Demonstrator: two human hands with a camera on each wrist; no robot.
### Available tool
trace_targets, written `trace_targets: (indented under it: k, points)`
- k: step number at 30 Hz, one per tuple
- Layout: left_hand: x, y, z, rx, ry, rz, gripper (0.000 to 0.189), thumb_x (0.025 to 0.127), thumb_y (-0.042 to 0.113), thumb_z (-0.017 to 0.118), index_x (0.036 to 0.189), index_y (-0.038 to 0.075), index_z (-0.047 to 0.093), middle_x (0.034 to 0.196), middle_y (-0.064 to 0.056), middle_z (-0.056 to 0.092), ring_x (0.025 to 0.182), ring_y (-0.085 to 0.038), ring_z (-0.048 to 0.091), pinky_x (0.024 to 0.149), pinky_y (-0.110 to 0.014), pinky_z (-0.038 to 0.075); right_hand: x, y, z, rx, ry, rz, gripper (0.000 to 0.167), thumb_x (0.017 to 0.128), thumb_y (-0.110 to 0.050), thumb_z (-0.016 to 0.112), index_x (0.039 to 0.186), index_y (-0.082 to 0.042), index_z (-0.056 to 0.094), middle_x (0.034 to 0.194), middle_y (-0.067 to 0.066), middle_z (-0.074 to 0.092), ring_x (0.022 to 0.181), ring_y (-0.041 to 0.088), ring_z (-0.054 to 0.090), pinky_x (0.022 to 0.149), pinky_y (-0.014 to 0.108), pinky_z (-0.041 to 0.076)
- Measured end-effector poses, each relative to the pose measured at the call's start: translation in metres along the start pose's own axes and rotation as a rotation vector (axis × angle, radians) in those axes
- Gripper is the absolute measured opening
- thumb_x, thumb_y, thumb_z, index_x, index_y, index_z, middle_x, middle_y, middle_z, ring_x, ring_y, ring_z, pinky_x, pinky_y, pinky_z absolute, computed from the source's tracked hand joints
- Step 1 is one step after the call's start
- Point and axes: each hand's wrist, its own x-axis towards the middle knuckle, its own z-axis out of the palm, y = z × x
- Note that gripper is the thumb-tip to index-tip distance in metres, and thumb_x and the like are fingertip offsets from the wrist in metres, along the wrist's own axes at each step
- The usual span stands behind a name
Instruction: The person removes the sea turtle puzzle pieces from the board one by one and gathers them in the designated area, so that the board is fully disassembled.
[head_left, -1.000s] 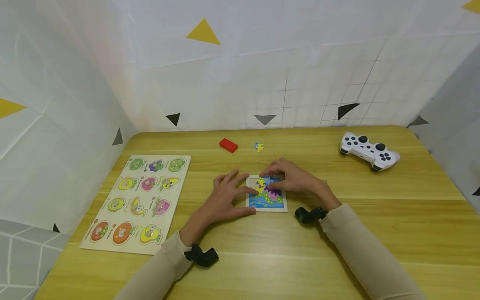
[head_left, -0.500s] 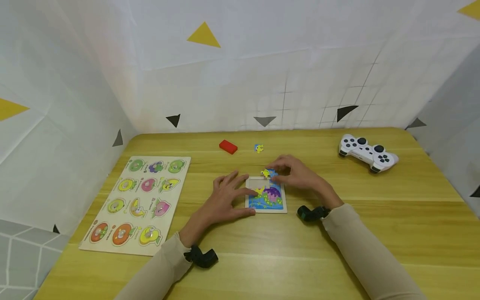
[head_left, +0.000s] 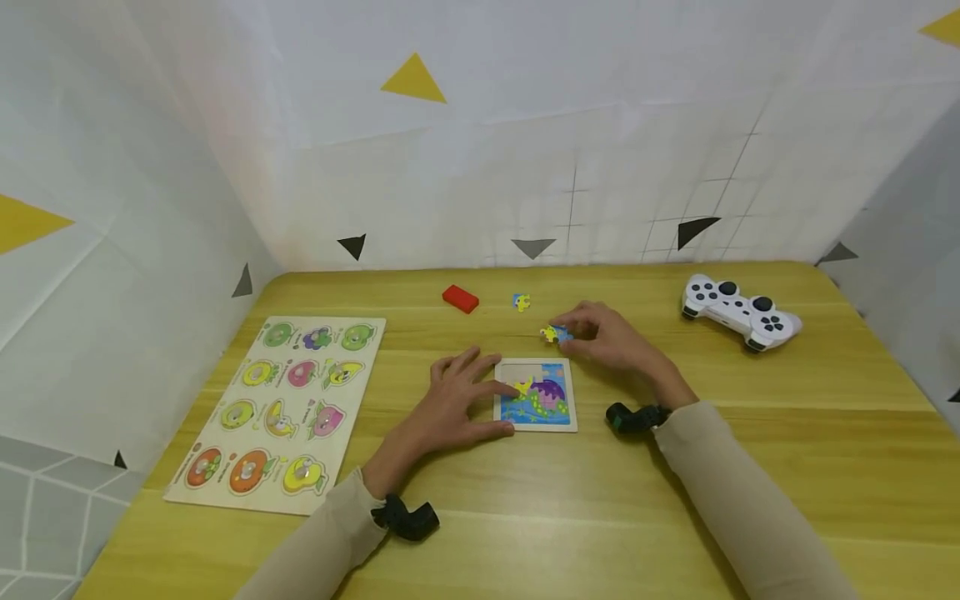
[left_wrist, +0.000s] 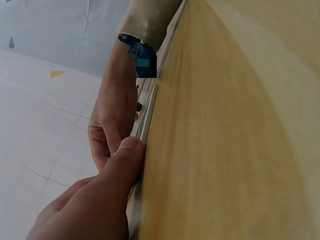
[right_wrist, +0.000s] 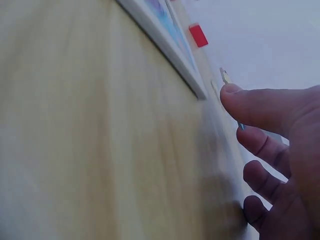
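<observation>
My right hand (head_left: 611,337) pinches a yellow-and-blue jigsaw piece (head_left: 551,334) between thumb and fingers, behind the small puzzle's upper right corner. In the right wrist view, the thin piece (right_wrist: 226,77) shows edge-on past the thumb. The small framed jigsaw puzzle (head_left: 551,417) lies flat, with a bare gap at its upper left beside blue, purple and green picture parts. My left hand (head_left: 450,404) has its fingers spread at the frame's left side. Its index finger rests on the yellow picture part and its thumb touches the lower left edge. Another yellow-and-blue jigsaw piece (head_left: 521,302) lies behind the puzzle.
A red block (head_left: 461,299) lies near the back edge of the wooden table (head_left: 525,550). On the left is a large fruit peg board (head_left: 247,492). A white game controller (head_left: 741,312) stands at the back right. A pale sheet wall (head_left: 420,167) rises behind the table.
My right hand has lifted the yellow-and-blue piece out of the puzzle and moved it back and to the right, baring the gap. The left hand has stayed at the frame.
</observation>
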Motion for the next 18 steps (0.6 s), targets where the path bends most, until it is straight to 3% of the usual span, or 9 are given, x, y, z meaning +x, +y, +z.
trace_targets:
  k: [18]
  points:
    - [-0.001, 0.0, 0.001, 0.005, 0.017, 0.011, 0.047, 0.088, 0.063, 0.068, 0.13, 0.041, 0.066, 0.162, -0.007, 0.041, 0.153, -0.042, 0.026, 0.112, -0.063, 0.02, 0.019, 0.018, -0.012, -0.059, 0.022, 0.049, 0.037, 0.095, -0.017, 0.073, 0.132, -0.011, 0.069, 0.114, 0.013, 0.064, 0.097, 0.025, 0.052, 0.088, 0.039, 0.043]
